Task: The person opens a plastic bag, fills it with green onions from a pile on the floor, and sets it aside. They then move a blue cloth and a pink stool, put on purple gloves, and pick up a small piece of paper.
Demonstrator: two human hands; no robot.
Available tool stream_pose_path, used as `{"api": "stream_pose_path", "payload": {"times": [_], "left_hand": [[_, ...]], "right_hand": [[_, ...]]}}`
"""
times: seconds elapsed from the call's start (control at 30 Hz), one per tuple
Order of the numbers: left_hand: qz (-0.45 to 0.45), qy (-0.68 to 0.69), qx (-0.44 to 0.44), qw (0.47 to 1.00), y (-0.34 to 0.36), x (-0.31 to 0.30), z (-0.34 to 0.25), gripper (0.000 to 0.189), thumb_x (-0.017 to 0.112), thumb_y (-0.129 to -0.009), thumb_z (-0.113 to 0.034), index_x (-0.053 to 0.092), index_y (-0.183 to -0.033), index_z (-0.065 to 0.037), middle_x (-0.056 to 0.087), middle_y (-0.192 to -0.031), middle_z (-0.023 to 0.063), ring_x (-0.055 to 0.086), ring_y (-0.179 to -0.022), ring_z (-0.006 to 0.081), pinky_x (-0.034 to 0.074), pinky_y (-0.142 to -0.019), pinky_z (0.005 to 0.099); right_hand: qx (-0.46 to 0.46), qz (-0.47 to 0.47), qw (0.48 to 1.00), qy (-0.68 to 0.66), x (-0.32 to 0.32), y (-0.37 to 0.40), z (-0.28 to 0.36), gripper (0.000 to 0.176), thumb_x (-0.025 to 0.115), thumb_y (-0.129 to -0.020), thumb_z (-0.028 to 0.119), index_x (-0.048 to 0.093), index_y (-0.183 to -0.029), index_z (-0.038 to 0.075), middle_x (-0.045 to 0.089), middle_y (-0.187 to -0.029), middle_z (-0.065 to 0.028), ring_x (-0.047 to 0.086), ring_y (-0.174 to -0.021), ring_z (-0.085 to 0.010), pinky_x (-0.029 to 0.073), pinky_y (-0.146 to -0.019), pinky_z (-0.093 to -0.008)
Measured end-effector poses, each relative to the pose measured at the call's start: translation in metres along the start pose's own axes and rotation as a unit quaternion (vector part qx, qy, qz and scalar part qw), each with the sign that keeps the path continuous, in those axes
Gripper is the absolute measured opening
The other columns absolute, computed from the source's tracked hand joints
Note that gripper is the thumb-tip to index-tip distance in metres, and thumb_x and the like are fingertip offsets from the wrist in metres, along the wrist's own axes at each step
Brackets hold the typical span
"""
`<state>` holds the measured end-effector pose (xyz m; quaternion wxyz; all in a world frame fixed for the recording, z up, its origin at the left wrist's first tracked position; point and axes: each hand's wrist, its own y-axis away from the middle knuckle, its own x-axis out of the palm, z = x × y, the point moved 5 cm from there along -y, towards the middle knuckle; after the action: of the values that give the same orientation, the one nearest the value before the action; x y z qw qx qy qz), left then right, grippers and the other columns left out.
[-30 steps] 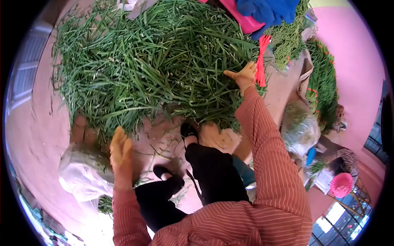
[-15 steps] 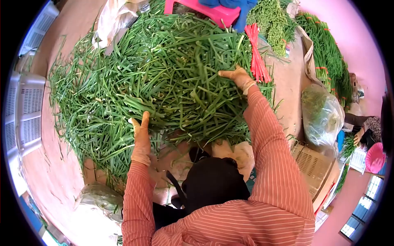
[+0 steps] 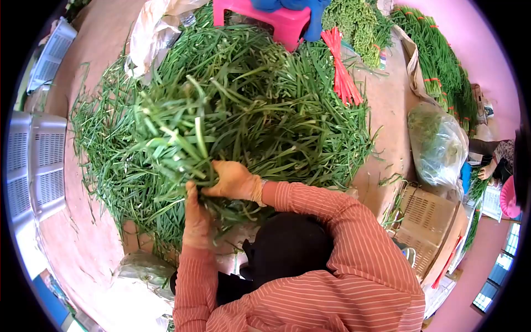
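A bundle of loose green stalks (image 3: 185, 135) rises from my two gloved hands, which are close together in front of my body. My left hand (image 3: 197, 218) wraps the lower left side of the bundle, thumb up. From the right, my right hand (image 3: 237, 181) grips the same stalks near their base. Some fingers of both hands are hidden by the leaves. Behind and around the bundle spreads a large heap of cut green leaves (image 3: 298, 127) on the floor.
Red strips (image 3: 342, 72) lie at the heap's right edge, beside a pink stool (image 3: 287, 25). White crates (image 3: 50, 160) stand left. At right are a clear plastic bag (image 3: 437, 144), a tan crate (image 3: 423, 221), tied green bunches (image 3: 442, 66) and another person's hand (image 3: 487, 170).
My right hand has swung left and down from the heap's right side to beside my left hand. Both hands have closed on a bundle, now lifted off the heap.
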<state>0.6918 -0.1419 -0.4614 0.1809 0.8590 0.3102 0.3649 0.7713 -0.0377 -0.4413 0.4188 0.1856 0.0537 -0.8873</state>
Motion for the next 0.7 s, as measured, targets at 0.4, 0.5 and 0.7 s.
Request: {"api": "stream_pose_path", "payload": {"times": [0.4, 0.5, 0.7], "left_hand": [[-0.175, 0.079, 0.146, 0.97, 0.081, -0.068, -0.049, 0.072, 0.044, -0.081, -0.059, 0.033, -0.131, -0.01, 0.036, -0.132, 0.008, 0.037, -0.117, 0.0217, 0.028, -0.101, 0.0386], [-0.186, 0.241, -0.016, 0.952, 0.035, -0.129, 0.014, 0.064, 0.059, -0.077, -0.048, 0.044, -0.123, -0.006, 0.047, -0.124, 0.0071, 0.046, -0.109, 0.0224, 0.031, -0.1, 0.0382], [-0.167, 0.189, -0.02, 0.967, 0.053, -0.134, -0.001, 0.061, 0.054, -0.081, -0.047, 0.042, -0.124, -0.005, 0.048, -0.123, 0.0079, 0.049, -0.107, 0.0223, 0.038, -0.094, 0.039]], "right_hand": [[-0.15, 0.299, 0.942, 0.029, 0.105, -0.045, 0.095, 0.047, 0.068, -0.053, 0.039, 0.061, -0.083, 0.003, 0.061, -0.072, -0.0161, 0.06, -0.07, -0.0317, 0.048, -0.065, -0.0379], [0.043, 0.396, 0.916, 0.05, 0.136, -0.061, 0.01, 0.058, 0.073, -0.053, 0.039, 0.061, -0.094, 0.0, 0.062, -0.088, -0.0164, 0.06, -0.083, -0.0258, 0.046, -0.075, -0.0339], [0.061, 0.402, 0.905, 0.127, 0.122, -0.07, 0.016, 0.083, 0.073, -0.054, 0.051, 0.051, -0.109, -0.007, 0.057, -0.102, -0.0219, 0.056, -0.094, -0.0297, 0.044, -0.082, -0.0309]]}}
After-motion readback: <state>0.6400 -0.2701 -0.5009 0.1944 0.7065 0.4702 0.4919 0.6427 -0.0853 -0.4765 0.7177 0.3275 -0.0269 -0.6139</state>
